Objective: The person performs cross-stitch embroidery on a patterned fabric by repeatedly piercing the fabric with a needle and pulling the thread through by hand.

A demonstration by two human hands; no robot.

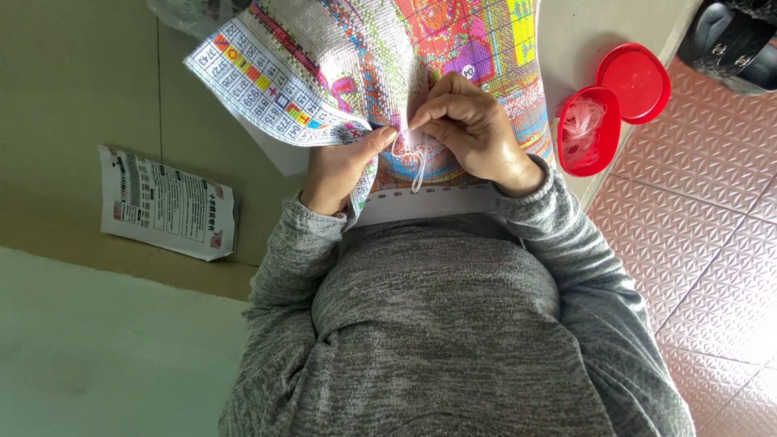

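From my remote seat I saw one cross-stitch cloth (453, 48) spread from the lap up toward twelve o'clock, its grid packed with pink, purple, orange, yellow and green squares, with a white border at the near edge and a folded-over corner at ten o'clock carrying a chart of small coloured squares. The left hand (344, 166) pinched that folded edge between thumb and fingers, closed on the cloth. The right hand (473, 125), just at three o'clock of it, had its fingertips pressed together on a pale thread (417, 158) that looped down over the cloth; I could not make out a needle. I counted two hands, both in grey sleeves, two red pieces at two o'clock, an open tub (588, 131) holding pale thread and its lid (634, 81) touching it, and one printed packet (166, 202) lying at nine o'clock, well apart on the table (73, 97).
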